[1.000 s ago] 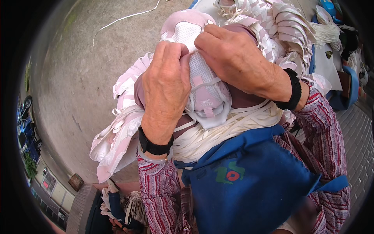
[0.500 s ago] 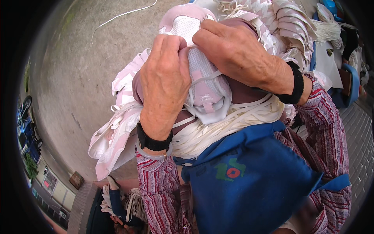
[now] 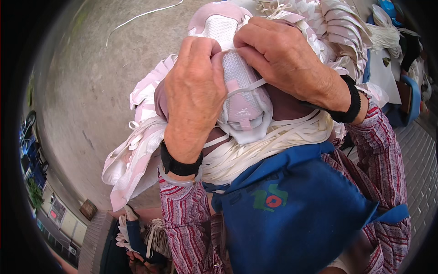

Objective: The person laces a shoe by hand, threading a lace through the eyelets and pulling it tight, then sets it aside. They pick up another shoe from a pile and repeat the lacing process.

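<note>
A pink and white shoe upper (image 3: 244, 112) lies in front of me, its padded tongue toward me and its toe pointing away. A white shoelace (image 3: 246, 88) crosses the tongue. My left hand (image 3: 194, 86) is closed in a pinch at the left side of the upper's opening. Opposite it, my right hand (image 3: 283, 59) pinches at the right side. A short bit of lace shows between the fingertips, which mostly hide what they grip. Below the upper, a thick bundle of cream laces (image 3: 273, 141) rests across my lap, above a blue cloth apron (image 3: 292, 210).
More pink and white uppers (image 3: 134, 169) hang at the left. A large stack of uppers (image 3: 342, 27) lies at the far right, near a bundle of white laces (image 3: 383, 36) and a blue chair (image 3: 408, 102). A loose lace (image 3: 137, 19) lies on the concrete ground.
My right hand has shifted slightly to the right, with its wrist a little lower. The left hand stays at nearly the same spot, still pinching.
</note>
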`<action>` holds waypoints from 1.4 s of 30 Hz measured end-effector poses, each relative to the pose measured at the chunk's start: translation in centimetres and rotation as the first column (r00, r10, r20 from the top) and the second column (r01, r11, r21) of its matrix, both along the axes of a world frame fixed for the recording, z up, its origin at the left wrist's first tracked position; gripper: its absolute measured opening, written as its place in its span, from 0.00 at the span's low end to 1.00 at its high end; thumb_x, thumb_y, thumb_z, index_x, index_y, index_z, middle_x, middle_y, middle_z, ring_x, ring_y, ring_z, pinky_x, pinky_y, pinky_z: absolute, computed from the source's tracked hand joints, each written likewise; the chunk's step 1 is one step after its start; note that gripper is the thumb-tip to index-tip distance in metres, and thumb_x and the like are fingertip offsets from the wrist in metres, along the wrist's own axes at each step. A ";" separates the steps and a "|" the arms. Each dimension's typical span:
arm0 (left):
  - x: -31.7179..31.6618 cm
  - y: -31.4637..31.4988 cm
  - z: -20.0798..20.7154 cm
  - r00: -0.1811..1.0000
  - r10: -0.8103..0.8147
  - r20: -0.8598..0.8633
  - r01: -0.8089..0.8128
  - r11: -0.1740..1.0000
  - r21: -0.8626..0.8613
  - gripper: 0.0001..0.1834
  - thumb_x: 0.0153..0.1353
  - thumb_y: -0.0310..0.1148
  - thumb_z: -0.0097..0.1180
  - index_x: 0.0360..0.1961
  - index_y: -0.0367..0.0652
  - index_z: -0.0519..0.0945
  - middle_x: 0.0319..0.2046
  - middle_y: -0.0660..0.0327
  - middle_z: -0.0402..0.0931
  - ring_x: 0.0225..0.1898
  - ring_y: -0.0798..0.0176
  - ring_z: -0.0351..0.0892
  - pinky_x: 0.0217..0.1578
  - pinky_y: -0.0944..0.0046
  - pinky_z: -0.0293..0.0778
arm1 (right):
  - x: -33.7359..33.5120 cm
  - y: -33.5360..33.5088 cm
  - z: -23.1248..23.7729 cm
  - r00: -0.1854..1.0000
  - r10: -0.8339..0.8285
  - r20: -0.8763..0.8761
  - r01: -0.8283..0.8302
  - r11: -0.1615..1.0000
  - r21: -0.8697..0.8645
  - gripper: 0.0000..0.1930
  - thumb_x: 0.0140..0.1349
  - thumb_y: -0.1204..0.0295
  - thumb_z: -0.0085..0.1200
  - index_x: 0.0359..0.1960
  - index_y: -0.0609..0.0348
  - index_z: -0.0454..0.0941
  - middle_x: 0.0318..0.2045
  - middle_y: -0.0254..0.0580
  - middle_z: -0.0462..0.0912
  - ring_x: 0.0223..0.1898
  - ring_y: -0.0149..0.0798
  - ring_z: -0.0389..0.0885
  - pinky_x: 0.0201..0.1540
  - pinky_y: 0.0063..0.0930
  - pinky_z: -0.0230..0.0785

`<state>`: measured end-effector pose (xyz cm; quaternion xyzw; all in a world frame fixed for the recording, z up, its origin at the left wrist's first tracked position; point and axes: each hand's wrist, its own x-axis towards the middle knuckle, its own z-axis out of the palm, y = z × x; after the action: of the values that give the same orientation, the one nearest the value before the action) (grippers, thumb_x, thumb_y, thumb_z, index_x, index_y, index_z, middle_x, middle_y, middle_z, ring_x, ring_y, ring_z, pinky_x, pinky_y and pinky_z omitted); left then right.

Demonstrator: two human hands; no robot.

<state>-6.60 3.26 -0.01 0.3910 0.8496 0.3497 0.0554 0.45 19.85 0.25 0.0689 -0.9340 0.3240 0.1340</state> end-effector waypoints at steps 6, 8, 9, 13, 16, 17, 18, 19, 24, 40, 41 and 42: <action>0.0 -0.1 -0.1 1.000 0.007 0.004 -0.007 1.000 0.007 0.05 0.57 0.23 0.55 0.35 0.40 0.72 0.34 0.53 0.71 0.32 0.46 0.77 0.30 0.55 0.73 | -0.2 -0.2 0.1 1.000 -0.008 0.015 0.008 1.000 0.029 0.04 0.55 0.77 0.52 0.28 0.65 0.71 0.27 0.52 0.76 0.31 0.55 0.78 0.32 0.44 0.70; 0.0 0.0 -0.1 1.000 0.007 -0.004 -0.007 1.000 -0.003 0.05 0.57 0.23 0.55 0.35 0.40 0.72 0.34 0.53 0.71 0.32 0.47 0.77 0.30 0.55 0.73 | -0.1 0.0 -0.1 1.000 0.014 0.012 -0.014 1.000 0.019 0.04 0.55 0.77 0.52 0.29 0.65 0.71 0.28 0.52 0.76 0.30 0.55 0.78 0.32 0.43 0.71; 0.0 0.1 -0.1 1.000 0.007 -0.004 -0.007 1.000 -0.008 0.05 0.57 0.23 0.55 0.35 0.40 0.72 0.34 0.53 0.71 0.32 0.47 0.77 0.30 0.55 0.73 | -0.1 0.0 -0.3 1.000 0.013 0.011 -0.013 1.000 0.015 0.04 0.55 0.77 0.52 0.29 0.65 0.71 0.28 0.52 0.76 0.30 0.55 0.78 0.32 0.43 0.71; -0.1 -0.1 0.0 1.000 0.008 -0.009 -0.009 1.000 -0.010 0.05 0.57 0.24 0.55 0.35 0.40 0.72 0.34 0.53 0.71 0.32 0.47 0.77 0.29 0.55 0.73 | -0.2 -0.2 -0.3 1.000 0.014 -0.001 -0.014 0.999 0.051 0.04 0.55 0.77 0.52 0.29 0.65 0.70 0.28 0.51 0.76 0.30 0.54 0.79 0.30 0.42 0.72; 0.1 0.0 0.0 1.000 0.012 -0.001 -0.012 1.000 -0.008 0.05 0.57 0.24 0.55 0.35 0.40 0.72 0.34 0.53 0.71 0.32 0.47 0.77 0.29 0.55 0.73 | -0.2 -0.2 -0.3 1.000 0.017 0.005 -0.018 0.996 0.084 0.05 0.54 0.78 0.53 0.29 0.65 0.70 0.29 0.51 0.76 0.30 0.54 0.79 0.30 0.41 0.72; 0.1 -0.1 0.0 1.000 0.014 -0.001 -0.014 1.000 -0.009 0.05 0.57 0.24 0.55 0.35 0.40 0.72 0.34 0.53 0.71 0.32 0.47 0.77 0.29 0.55 0.73 | -0.2 -0.2 -0.2 1.000 0.017 0.015 -0.018 0.995 0.100 0.05 0.53 0.78 0.53 0.29 0.65 0.70 0.29 0.51 0.76 0.30 0.53 0.79 0.30 0.40 0.73; 0.1 -0.1 0.0 1.000 0.013 -0.009 -0.013 1.000 -0.012 0.05 0.57 0.24 0.55 0.35 0.40 0.72 0.34 0.53 0.71 0.32 0.46 0.77 0.29 0.55 0.73 | -0.2 -0.3 -0.4 1.000 0.018 0.015 -0.020 0.995 0.099 0.05 0.53 0.78 0.53 0.29 0.65 0.70 0.29 0.51 0.76 0.30 0.53 0.79 0.30 0.40 0.73; 0.1 -0.1 -0.1 1.000 0.010 -0.016 -0.010 1.000 -0.013 0.05 0.57 0.24 0.55 0.35 0.40 0.72 0.34 0.53 0.71 0.32 0.46 0.77 0.29 0.55 0.73 | -0.2 -0.4 -0.7 1.000 0.016 0.004 -0.017 0.992 0.126 0.05 0.53 0.78 0.53 0.31 0.64 0.71 0.29 0.48 0.74 0.30 0.51 0.78 0.30 0.38 0.72; 0.2 -0.1 -0.2 1.000 0.012 -0.027 -0.013 1.000 -0.018 0.05 0.57 0.23 0.55 0.35 0.39 0.72 0.34 0.53 0.71 0.32 0.46 0.77 0.29 0.54 0.72 | 0.0 -0.6 -0.4 0.998 0.066 -0.004 -0.063 0.971 0.232 0.05 0.52 0.79 0.52 0.30 0.62 0.70 0.27 0.45 0.70 0.27 0.47 0.76 0.28 0.35 0.70; 0.8 -1.1 0.8 0.963 0.150 0.226 -0.143 0.989 -0.043 0.10 0.55 0.26 0.59 0.38 0.37 0.75 0.33 0.54 0.75 0.28 0.56 0.77 0.29 0.61 0.73 | -0.1 -0.2 0.0 0.999 -0.030 0.039 0.025 0.993 0.112 0.04 0.54 0.77 0.55 0.33 0.61 0.77 0.29 0.45 0.74 0.31 0.49 0.78 0.32 0.37 0.70; 0.8 -1.3 0.6 0.963 0.151 0.224 -0.146 0.988 -0.042 0.10 0.55 0.26 0.59 0.38 0.37 0.75 0.33 0.54 0.75 0.28 0.56 0.77 0.29 0.61 0.73 | 0.0 -0.1 -0.1 0.998 -0.021 0.057 0.018 0.999 0.047 0.04 0.55 0.77 0.55 0.32 0.60 0.77 0.29 0.46 0.74 0.31 0.49 0.77 0.33 0.37 0.70; 0.9 -1.5 0.2 0.925 0.189 0.329 -0.193 0.981 -0.021 0.11 0.55 0.27 0.60 0.38 0.36 0.76 0.32 0.55 0.76 0.27 0.60 0.77 0.29 0.62 0.73 | -0.1 -0.1 -0.2 0.998 -0.018 0.055 0.016 0.999 0.049 0.04 0.55 0.77 0.55 0.32 0.60 0.77 0.29 0.46 0.74 0.31 0.49 0.77 0.33 0.37 0.70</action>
<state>-5.71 1.76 0.21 0.2427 0.8602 0.4191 0.1600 0.32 19.71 0.05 0.0551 -0.9455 0.3019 0.1092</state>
